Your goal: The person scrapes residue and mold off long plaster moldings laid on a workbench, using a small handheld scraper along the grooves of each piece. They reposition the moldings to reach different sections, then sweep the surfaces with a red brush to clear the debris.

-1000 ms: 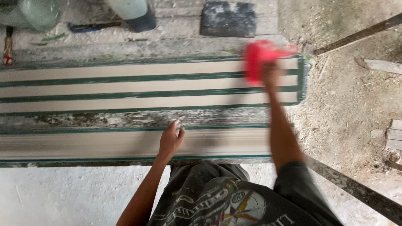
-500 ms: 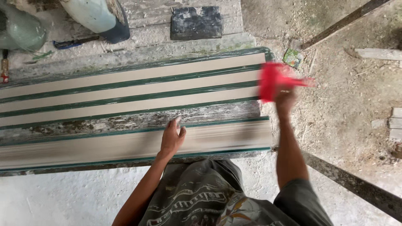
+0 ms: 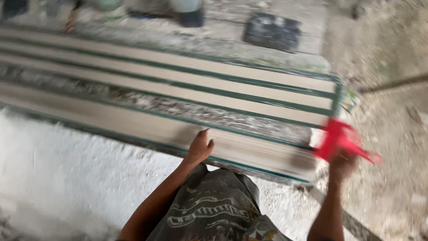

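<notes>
From the head view, looking down over the person's own shirt (image 3: pixel 209 209), the right hand (image 3: pixel 342 164) is clenched around a red cloth (image 3: pixel 339 139), the bunched fabric sticking up and outward from the fist. The picture is smeared there, so I cannot make out the individual fingers, only that the rag is gripped from below. The cloth sits just off the near right corner of the long panel (image 3: pixel 187 96), a pale board with dark green stripes running its length, laid flat over a rough, crusted surface.

To the left of that grip, the left hand (image 3: pixel 199 148) rests on the panel's near edge, fingers curled over the rim and thumb up. It seems to press rather than clasp, and whether it truly closes on the edge I cannot tell.

The rag looks light and limp. It will fold and flap, so a full fist around the bunch, as here, suits it best. The panel looks stiff, long and awkward, likely heavy, best steadied at its edge.

Beyond the grip, at the far side, a dark square block (image 3: pixel 273 32) lies on the ledge with some pale containers (image 3: pixel 186 8) beside it, all blurred. Dusty ground (image 3: pixel 388 80) spreads right of the red cloth.
</notes>
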Available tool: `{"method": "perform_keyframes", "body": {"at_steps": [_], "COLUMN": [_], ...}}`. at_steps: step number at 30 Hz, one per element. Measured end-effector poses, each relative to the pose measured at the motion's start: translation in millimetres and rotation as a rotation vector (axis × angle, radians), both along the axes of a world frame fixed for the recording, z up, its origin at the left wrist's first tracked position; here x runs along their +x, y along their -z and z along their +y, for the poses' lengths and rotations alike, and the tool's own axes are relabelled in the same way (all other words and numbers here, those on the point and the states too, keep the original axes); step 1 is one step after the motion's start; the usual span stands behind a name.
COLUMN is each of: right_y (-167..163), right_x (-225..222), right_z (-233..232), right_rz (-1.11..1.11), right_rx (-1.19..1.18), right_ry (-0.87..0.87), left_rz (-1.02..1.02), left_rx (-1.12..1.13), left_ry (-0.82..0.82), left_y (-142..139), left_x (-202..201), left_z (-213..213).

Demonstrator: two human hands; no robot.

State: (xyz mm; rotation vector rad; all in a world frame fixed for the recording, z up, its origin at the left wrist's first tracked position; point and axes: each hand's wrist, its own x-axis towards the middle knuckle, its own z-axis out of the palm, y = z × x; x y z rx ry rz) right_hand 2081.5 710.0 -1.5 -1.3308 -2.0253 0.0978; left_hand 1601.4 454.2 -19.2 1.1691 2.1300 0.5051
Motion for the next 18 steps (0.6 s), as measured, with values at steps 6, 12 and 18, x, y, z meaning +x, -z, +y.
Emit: {"method": "perform_keyframes", "body": {"at_steps": [6,12,18], "right_y": [-32,-2,-4], "right_x": [-19,-237,-519], "right_z": [-25,-129,-299], "right_rz": [-0.038,-0.683,-0.695], "right_rx": [-0.03,0.024,0.186], "right_ry": [0.392,0.158,-0.647], "left_rz": [-0.127,-0.227,-0.321], "left_rx": [0.032,0.234,0.387], "left_ry": [-0.131,-0.281,-0.491], "left_y": [-13,-8,-8], "left_x": [-52,-122,-242], "left_z": [-40,-100,-199]}}
